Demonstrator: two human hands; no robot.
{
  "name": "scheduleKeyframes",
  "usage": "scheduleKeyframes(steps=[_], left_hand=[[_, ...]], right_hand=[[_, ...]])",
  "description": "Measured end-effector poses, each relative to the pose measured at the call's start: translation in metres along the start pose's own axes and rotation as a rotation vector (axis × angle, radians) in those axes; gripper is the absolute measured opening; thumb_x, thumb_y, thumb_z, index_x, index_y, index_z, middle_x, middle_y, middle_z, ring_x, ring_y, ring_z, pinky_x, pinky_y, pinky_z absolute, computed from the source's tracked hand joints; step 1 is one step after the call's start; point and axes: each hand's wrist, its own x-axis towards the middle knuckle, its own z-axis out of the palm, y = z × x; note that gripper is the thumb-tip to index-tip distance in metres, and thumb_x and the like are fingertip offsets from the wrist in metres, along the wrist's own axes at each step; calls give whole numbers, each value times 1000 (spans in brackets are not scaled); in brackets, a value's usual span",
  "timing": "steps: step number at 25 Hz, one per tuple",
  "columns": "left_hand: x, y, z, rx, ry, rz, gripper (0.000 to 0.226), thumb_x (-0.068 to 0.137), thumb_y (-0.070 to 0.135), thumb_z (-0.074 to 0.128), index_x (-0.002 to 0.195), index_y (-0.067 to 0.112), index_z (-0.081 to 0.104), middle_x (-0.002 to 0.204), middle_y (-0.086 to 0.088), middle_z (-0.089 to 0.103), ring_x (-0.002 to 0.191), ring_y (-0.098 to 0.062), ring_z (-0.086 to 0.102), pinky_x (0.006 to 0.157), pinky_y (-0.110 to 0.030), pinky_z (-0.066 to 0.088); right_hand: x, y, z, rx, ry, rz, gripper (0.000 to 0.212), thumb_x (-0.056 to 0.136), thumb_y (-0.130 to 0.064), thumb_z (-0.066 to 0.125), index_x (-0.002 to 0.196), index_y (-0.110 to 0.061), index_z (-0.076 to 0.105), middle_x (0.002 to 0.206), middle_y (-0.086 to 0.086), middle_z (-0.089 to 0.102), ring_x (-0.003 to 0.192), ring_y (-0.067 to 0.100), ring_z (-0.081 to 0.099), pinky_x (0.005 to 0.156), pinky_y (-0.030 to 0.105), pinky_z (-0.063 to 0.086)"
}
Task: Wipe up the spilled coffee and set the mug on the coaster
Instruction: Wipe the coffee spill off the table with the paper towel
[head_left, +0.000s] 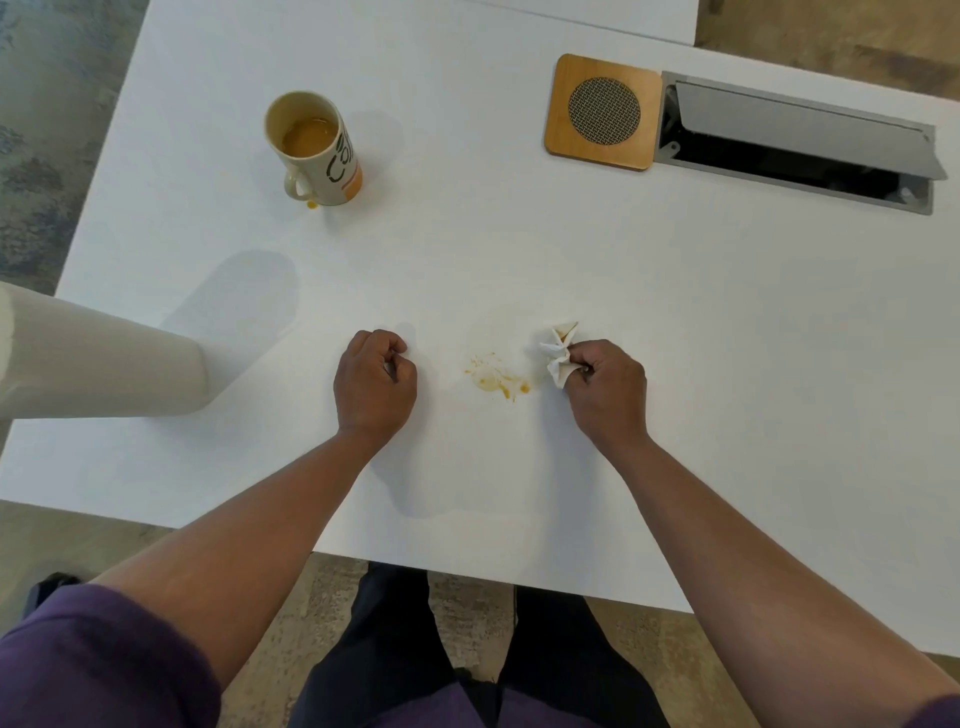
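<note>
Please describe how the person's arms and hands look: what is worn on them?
Both forearms are bare. The left hand and right hand wear no gloves, and no watch or bracelet shows at the wrists. A purple sleeve covers the left upper arm, ending near the elbow; another purple edge shows at the lower right corner.

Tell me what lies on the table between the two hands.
In the head view, the coffee spill lies on the white table between left hand and right hand.

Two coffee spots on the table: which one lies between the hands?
The smeared coffee spill, lying between the left hand and the right hand. The other is a small coffee drop at the mug.
</note>
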Motion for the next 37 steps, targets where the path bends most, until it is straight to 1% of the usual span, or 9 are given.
scheduleKeyframes(steps=[7,13,17,24,28,32,34,36,37], left_hand=[[1,-3,-2,95,-20,108,14,83,11,55,93,20,59,90,11,53,71,-15,49,63,-27,33],[0,-7,1,241,-18,253,19,83,1,57,100,10,60,92,-8,59,73,-32,55,61,-30,33],[0,-8,1,257,3,299,21,82,0,56,101,7,61,91,-11,60,73,-35,57,62,-32,37],[0,-9,1,260,-3,324,20,81,4,54,100,7,60,91,-11,59,73,-35,56,61,-37,43],[1,-7,1,271,-4,313,20,80,1,57,100,7,60,91,-11,60,72,-35,56,59,-35,41],[0,-6,1,270,1,317,21,79,-1,58,99,6,60,89,-11,59,71,-34,56,59,-33,38],[0,-6,0,272,2,312,22,79,-2,58,99,6,61,89,-11,59,70,-34,55,59,-33,37],[0,-6,1,279,0,309,22,79,-3,58,99,5,61,88,-11,59,70,-35,55,59,-32,36],[0,-5,1,282,-3,307,22,79,-3,58,99,5,61,89,-11,59,70,-35,55,60,-33,36]], right_hand=[[-32,-15,17,-51,-34,-40,11,81,-2,63,84,-12,67,83,0,67,71,21,57,60,32,41],[-50,-44,54,-29,21,-17,12,81,3,59,83,-7,64,87,4,67,74,28,58,59,38,46],[-34,-61,62,5,43,-7,14,82,5,55,83,-6,63,88,5,67,76,28,59,61,38,47],[-6,-66,56,9,-244,-259,19,83,-7,43,85,-7,62,69,5,56,66,29,48,57,38,37],[-13,-49,43,-16,-400,-302,13,90,-13,48,91,-9,60,72,5,56,69,28,49,58,37,38],[-20,-39,25,302,-469,8,17,92,-12,59,100,-26,61,89,-4,75,81,15,68,72,29,52],[-15,-36,17,527,-424,269,17,93,-11,63,102,-26,62,96,0,78,93,22,74,87,37,57],[-6,-31,9,509,-348,423,12,90,-17,67,98,-25,62,94,3,77,89,26,73,89,47,59],[-2,-28,6,417,-297,445,12,87,-22,70,95,-27,62,91,2,75,83,23,71,82,46,61]])
